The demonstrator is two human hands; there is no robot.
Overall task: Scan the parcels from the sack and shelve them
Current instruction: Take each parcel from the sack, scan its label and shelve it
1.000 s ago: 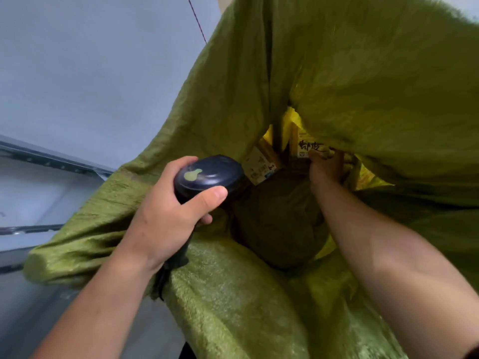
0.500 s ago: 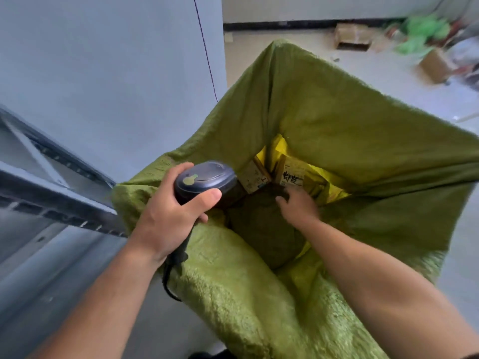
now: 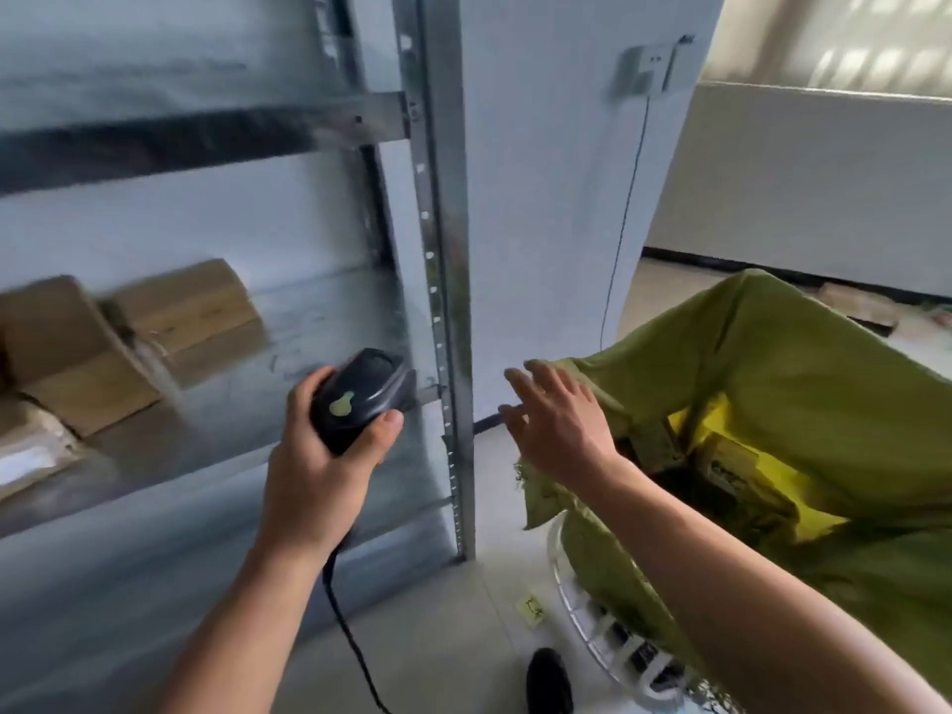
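Observation:
My left hand (image 3: 319, 466) grips a black handheld scanner (image 3: 355, 399) with a cable hanging down, held in front of the metal shelf (image 3: 329, 322). My right hand (image 3: 559, 422) is empty with fingers spread, hovering at the near left edge of the green sack (image 3: 803, 363). Inside the sack's mouth lie yellow and brown parcels (image 3: 736, 466), partly hidden by the folded cloth. Two brown cardboard parcels (image 3: 129, 332) sit on the shelf to the left.
The shelf's upright post (image 3: 443, 249) stands between the hands and the grey wall. A thin cable (image 3: 621, 234) hangs from a wall socket (image 3: 644, 69). The sack rests in a white wire basket (image 3: 608, 636). A dark shoe tip (image 3: 548, 680) shows on the floor.
My right hand has come out of the sack, empty, and now hovers at its left edge. The view swung up and left to the shelf. The scanner stayed in my left hand.

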